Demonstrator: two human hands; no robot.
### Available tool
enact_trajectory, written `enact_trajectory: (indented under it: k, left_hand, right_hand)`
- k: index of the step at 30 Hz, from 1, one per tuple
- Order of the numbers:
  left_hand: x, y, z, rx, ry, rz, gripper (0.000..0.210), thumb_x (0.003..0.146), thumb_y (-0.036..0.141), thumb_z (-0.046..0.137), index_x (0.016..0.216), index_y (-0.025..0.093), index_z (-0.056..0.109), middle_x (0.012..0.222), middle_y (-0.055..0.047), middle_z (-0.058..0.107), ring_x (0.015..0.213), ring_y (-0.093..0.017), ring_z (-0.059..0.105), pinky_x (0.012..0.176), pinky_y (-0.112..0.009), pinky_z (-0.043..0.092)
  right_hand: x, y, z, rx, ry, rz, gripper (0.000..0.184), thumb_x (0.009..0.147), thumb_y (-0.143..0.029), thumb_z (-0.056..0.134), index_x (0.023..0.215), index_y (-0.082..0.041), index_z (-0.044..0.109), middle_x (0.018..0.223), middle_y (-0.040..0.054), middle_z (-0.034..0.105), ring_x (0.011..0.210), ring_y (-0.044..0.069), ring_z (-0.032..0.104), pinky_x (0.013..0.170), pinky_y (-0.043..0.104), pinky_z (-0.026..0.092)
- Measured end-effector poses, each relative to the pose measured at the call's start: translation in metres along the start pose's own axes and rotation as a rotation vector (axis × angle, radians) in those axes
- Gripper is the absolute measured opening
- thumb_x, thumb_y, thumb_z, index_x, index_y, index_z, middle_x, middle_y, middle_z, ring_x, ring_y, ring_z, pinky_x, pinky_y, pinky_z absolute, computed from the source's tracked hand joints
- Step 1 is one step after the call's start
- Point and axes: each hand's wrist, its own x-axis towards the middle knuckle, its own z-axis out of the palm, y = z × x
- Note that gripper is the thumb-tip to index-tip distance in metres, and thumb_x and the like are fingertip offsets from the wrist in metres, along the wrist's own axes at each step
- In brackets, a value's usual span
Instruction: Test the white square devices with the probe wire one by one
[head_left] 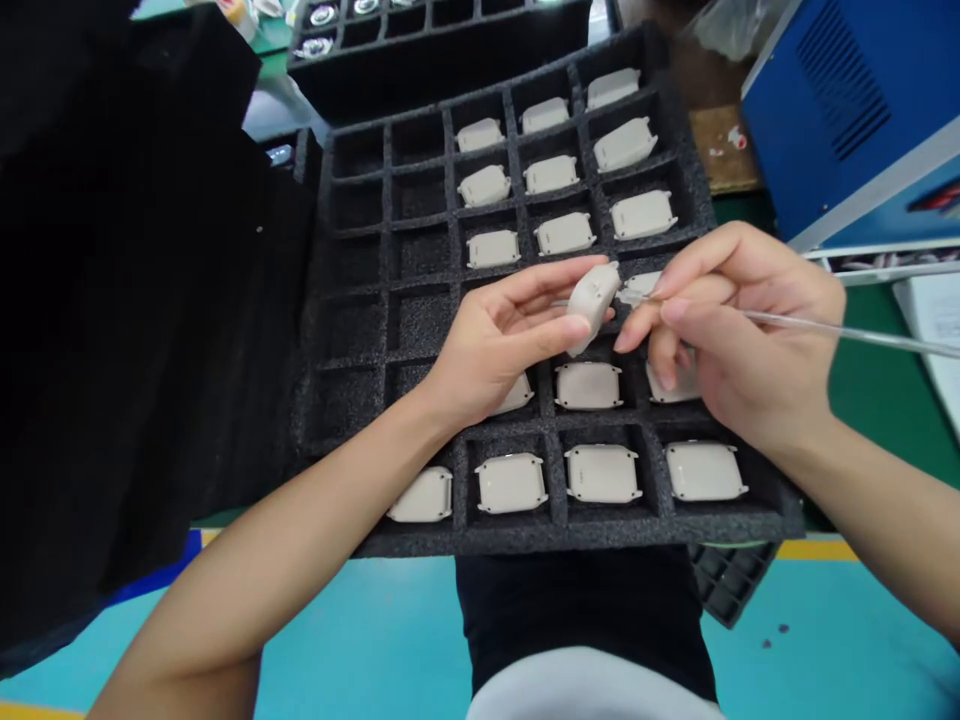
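Observation:
My left hand pinches a beige watch case between thumb and fingers, tilted on its edge above the black foam tray. Close to its right side, my right hand grips a thin clear tube that runs off to the right. The tube's tip points toward the case; whether they touch, I cannot tell. Below and around my hands, several more beige watch cases lie one to a compartment. Some of them are partly hidden under my hands.
A stack of black foam rises at the left. Behind the tray stands another foam tray with small shiny parts. A blue machine with a vent is at the right, above a green work surface. White papers lie at the right edge.

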Motion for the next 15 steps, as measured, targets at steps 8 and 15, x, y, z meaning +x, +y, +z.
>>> enact_trajectory:
  k: [8,15]
  left_hand:
    - [-0.0002,-0.0005,0.0005,0.045,0.038,-0.022,0.047,0.064,0.035,0.078,0.108,0.025,0.066,0.111,0.000,0.068,0.117,-0.029,0.054,0.090,-0.035,0.049]
    - [0.0003,0.0008,-0.0010,0.049,-0.009,0.009,0.045,0.063,0.035,0.078,0.106,0.025,0.068,0.109,0.001,0.069,0.115,-0.028,0.055,0.091,-0.034,0.048]
  right_hand:
    - [-0.0022,0.0004,-0.0006,-0.020,0.009,0.061,0.007,0.083,-0.021,0.063,0.083,-0.020,0.056,0.068,-0.0030,0.065,0.050,0.011,0.059,0.047,0.023,0.045]
    - [-0.0020,0.0001,0.0001,-0.018,0.017,0.044,0.010,0.082,-0.025,0.066,0.082,-0.020,0.057,0.067,-0.0024,0.064,0.052,0.013,0.061,0.045,0.023,0.047]
